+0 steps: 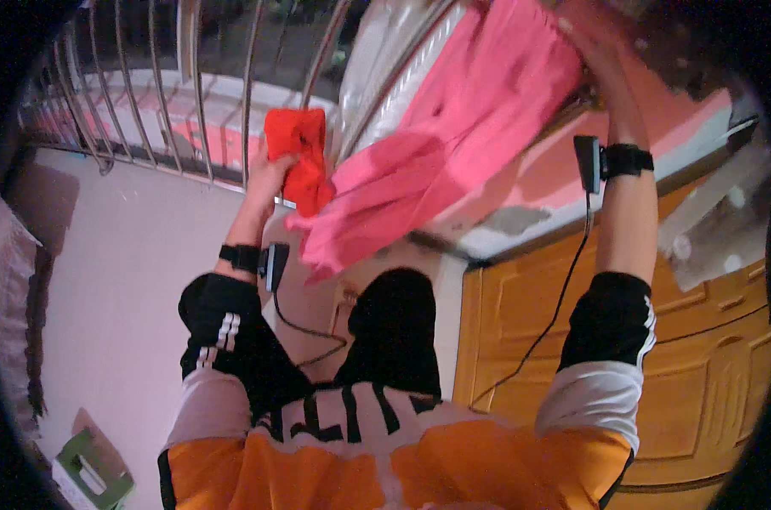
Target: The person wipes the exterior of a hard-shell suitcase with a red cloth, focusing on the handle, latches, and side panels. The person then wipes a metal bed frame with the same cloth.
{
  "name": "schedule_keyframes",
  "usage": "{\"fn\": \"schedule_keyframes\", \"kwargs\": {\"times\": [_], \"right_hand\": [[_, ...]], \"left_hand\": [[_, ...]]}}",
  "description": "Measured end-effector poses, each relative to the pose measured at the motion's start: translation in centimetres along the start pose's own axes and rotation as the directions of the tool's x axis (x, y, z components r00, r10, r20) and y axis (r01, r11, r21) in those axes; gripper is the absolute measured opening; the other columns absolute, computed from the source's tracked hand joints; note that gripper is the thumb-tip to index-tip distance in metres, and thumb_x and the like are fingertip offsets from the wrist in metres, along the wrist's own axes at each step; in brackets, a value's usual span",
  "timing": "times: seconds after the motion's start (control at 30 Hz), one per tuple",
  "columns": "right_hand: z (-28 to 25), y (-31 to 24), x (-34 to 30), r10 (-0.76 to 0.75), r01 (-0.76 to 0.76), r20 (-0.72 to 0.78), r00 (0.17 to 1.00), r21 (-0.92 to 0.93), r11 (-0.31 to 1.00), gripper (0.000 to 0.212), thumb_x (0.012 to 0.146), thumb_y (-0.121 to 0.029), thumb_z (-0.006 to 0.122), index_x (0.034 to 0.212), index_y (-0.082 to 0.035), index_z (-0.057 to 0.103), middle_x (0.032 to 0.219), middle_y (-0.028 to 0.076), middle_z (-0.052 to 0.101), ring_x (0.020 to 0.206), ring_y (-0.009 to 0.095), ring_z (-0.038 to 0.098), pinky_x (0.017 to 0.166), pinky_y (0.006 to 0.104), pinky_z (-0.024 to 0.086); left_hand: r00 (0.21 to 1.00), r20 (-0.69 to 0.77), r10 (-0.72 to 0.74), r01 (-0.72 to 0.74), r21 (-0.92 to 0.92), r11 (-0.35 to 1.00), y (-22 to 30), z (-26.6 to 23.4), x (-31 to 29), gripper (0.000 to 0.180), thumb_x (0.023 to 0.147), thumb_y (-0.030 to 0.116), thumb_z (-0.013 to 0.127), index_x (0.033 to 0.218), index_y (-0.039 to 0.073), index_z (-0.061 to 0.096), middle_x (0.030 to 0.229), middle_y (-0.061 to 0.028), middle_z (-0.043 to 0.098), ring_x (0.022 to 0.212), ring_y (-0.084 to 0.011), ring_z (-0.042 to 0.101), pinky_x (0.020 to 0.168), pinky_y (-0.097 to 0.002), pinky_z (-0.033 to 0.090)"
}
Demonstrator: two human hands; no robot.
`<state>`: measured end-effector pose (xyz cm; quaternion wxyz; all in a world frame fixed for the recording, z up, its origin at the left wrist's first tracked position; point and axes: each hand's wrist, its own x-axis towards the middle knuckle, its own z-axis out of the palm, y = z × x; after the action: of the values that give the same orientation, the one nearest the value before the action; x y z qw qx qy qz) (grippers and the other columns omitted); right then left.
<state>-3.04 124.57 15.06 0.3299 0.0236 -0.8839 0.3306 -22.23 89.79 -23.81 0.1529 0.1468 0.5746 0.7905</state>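
My left hand (269, 176) is closed around a bunched red cloth (304, 157), which sits in front of the metal bars. Just right of it a long pink garment (453, 140) hangs slantwise from the upper edge of the view, its lower end loose near the red cloth. High on the right, my right hand (591, 41) is raised against the upper right edge of the pink garment. Its fingers are dim and blurred, so their grip cannot be made out. Both wrists wear black straps with a small device and a cable.
Metal railing bars (157, 85) run across the upper left, with a whitish covered thing (384, 64) behind the pink garment. A wooden door (683, 357) stands at the right. A green tissue box (92, 472) lies on the pale floor (122, 297) at lower left.
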Motion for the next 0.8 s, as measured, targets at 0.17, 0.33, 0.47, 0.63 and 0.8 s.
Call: {"fn": "schedule_keyframes", "kwargs": {"times": [0.17,0.33,0.47,0.63,0.8], "right_hand": [[-0.6,-0.8,-4.4,0.169,-0.136,0.206,0.964,-0.167,0.977,0.066,0.093,-0.042,0.074,0.151,-0.018,0.052,0.159,0.012,0.043,0.140,0.035,0.043,0.105,0.0634,0.041],[17.5,3.7,-17.0,-0.004,-0.030,0.342,0.940,0.096,0.995,0.080,0.087,-0.020,0.082,0.154,-0.006,0.042,0.151,0.008,0.049,0.136,0.024,0.050,0.112,0.0397,0.045],[22.3,2.5,-21.7,0.293,-0.378,0.247,0.923,0.458,0.805,0.089,0.086,-0.011,0.080,0.161,-0.010,0.032,0.157,0.010,0.042,0.141,0.024,0.046,0.113,0.0398,0.043],[19.3,4.4,-23.4,0.324,-0.320,-0.117,0.939,0.055,0.946,0.094,0.084,-0.015,0.081,0.162,-0.012,0.028,0.157,0.013,0.043,0.141,0.029,0.047,0.115,0.0456,0.039],[16.9,5.8,-24.8,0.305,-0.243,-0.247,0.920,0.253,0.936,0.103,0.081,-0.022,0.086,0.163,-0.014,0.025,0.159,0.010,0.041,0.144,0.031,0.043,0.117,0.0475,0.036]], "left_hand": [[0.996,0.075,0.048,-0.036,-0.157,0.987,0.5,0.4,0.2,0.035,0.091,0.005,0.069,0.126,0.002,0.064,0.117,-0.0075,0.071,0.105,-0.0184,0.068,0.093,-0.0339,0.055],[0.958,0.254,0.135,-0.091,-0.180,0.980,2.5,5.0,-3.1,0.036,0.091,0.005,0.069,0.127,0.003,0.065,0.119,-0.0064,0.071,0.108,-0.0158,0.068,0.095,-0.0321,0.055],[0.845,0.501,0.186,-0.136,-0.136,0.981,3.0,9.9,-5.3,0.040,0.092,0.004,0.064,0.132,0.002,0.062,0.119,-0.0044,0.069,0.109,-0.0136,0.065,0.095,-0.0305,0.053],[0.822,0.569,0.020,0.124,-0.212,0.969,3.5,14.6,-5.5,0.043,0.093,0.005,0.059,0.136,0.002,0.057,0.120,-0.0038,0.066,0.109,-0.0130,0.062,0.094,-0.0306,0.051],[0.790,0.609,-0.066,0.179,-0.127,0.976,3.9,16.4,-5.5,0.047,0.088,0.005,0.065,0.135,0.001,0.059,0.128,-0.0086,0.068,0.115,-0.0208,0.067,0.100,-0.0364,0.054]]}}
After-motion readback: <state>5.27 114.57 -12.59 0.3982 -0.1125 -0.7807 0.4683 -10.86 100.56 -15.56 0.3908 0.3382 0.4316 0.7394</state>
